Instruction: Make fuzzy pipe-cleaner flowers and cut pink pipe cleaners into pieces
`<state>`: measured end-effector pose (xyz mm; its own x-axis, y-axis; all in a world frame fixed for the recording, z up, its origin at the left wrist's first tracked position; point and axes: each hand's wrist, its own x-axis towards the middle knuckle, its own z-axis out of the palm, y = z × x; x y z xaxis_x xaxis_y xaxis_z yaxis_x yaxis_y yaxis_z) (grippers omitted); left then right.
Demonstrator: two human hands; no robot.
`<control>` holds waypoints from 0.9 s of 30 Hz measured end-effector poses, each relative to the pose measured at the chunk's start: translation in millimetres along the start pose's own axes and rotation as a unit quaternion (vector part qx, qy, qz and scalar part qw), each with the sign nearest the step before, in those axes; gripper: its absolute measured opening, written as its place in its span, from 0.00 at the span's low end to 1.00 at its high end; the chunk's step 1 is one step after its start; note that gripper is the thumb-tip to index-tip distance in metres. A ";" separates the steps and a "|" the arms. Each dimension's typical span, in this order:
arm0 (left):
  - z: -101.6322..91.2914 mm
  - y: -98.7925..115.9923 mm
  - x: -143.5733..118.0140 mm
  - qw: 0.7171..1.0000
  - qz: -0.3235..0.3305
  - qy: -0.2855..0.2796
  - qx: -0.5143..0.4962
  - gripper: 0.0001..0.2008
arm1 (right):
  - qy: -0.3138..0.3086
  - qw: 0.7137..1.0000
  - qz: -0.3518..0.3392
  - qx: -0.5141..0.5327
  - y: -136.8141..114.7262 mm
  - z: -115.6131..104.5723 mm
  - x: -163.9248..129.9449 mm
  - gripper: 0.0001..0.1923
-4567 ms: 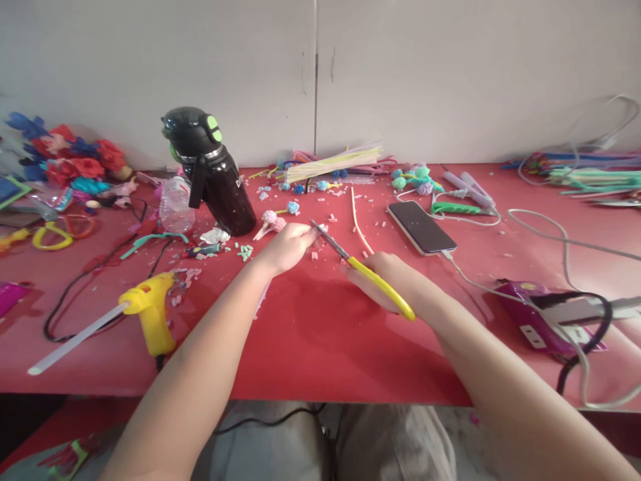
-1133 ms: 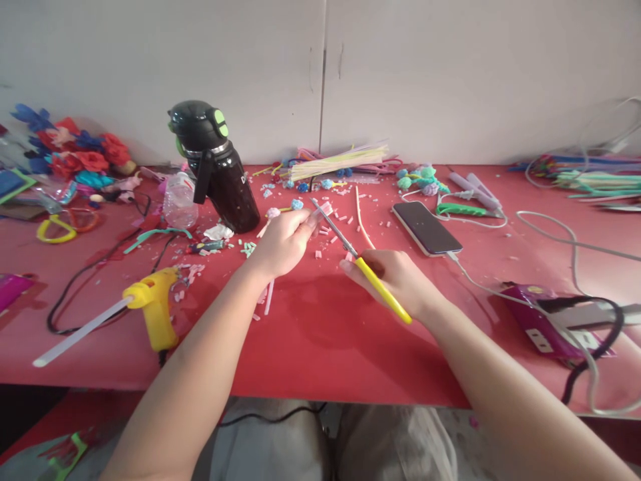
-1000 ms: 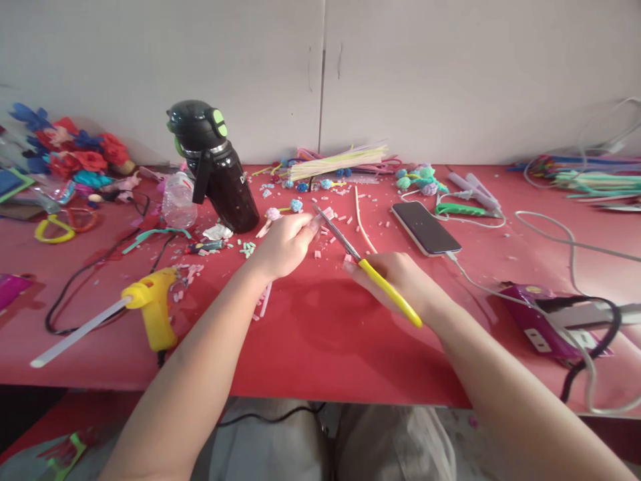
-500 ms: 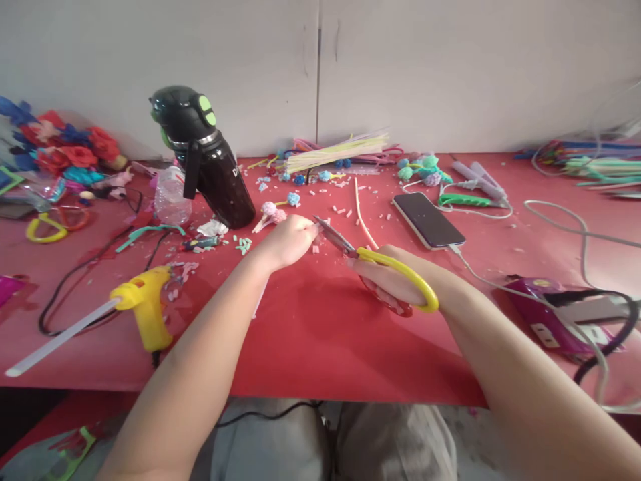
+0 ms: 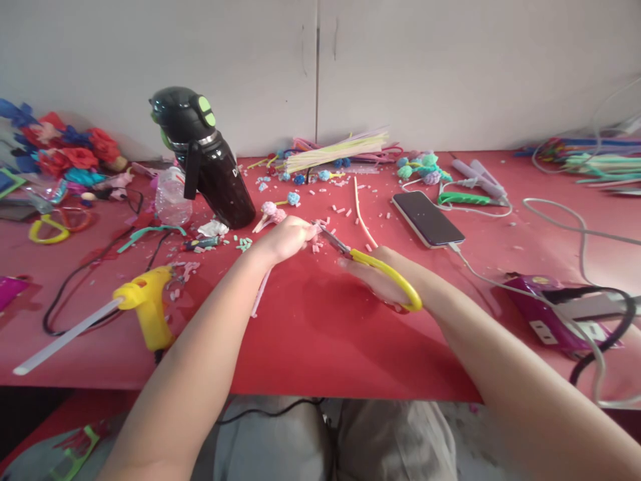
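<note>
At the far left of the red table, a heap of red and blue paper flowers lies against the wall, with a yellow ring in front of it. A yellow glue gun stands nearer the front edge, a white glue stick projecting from its rear. Behind it sits a small clear plastic bottle; its contents cannot be made out. Just beside that stands a black flask, tilted in the view, lid closed, contents hidden. The left hand is pinched shut on a thin pink straw, which trails back under the wrist onto the table. The right hand is closed through the yellow handles of the scissors; the blades meet the straw right at the left fingertips, and whether they are parted cannot be told. Small pink cuttings lie scattered around and behind the blades. A bundle of pale straws rests by the wall. Right of the hands a dark phone lies face up with a cable attached; a purple box sits well apart at the right.
</note>
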<state>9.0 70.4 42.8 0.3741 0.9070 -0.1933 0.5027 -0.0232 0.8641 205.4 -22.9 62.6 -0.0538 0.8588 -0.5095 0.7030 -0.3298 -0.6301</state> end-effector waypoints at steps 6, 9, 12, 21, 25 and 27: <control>-4.5 -15.7 2.7 0.997 0.021 -0.014 0.071 0.19 | -0.003 0.994 -0.057 0.088 27.1 4.0 14.5 0.35; -2.3 -12.8 -5.3 0.992 0.057 -0.060 0.099 0.21 | 0.045 0.984 -0.106 0.133 38.9 4.4 24.0 0.35; 4.4 -0.5 -17.8 0.988 0.076 -0.096 0.098 0.20 | 0.099 0.957 -0.190 0.194 38.3 7.1 30.8 0.30; 18.6 11.0 -27.9 0.969 0.116 -0.206 0.075 0.18 | 0.050 0.884 -0.323 0.333 30.8 22.9 40.8 0.27; 12.9 11.8 -30.3 0.966 0.101 -0.232 0.059 0.21 | 0.051 0.882 -0.348 0.314 34.0 23.5 41.9 0.21; 9.8 13.9 -32.9 0.969 0.079 -0.228 0.057 0.23 | 0.079 0.879 -0.365 0.296 33.6 23.0 41.1 0.18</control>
<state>11.3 36.1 56.5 0.7462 0.6084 -0.2704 0.4837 -0.2163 0.8481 210.5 -7.7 7.1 -0.2050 0.9549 0.2149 0.0271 0.2251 -0.9740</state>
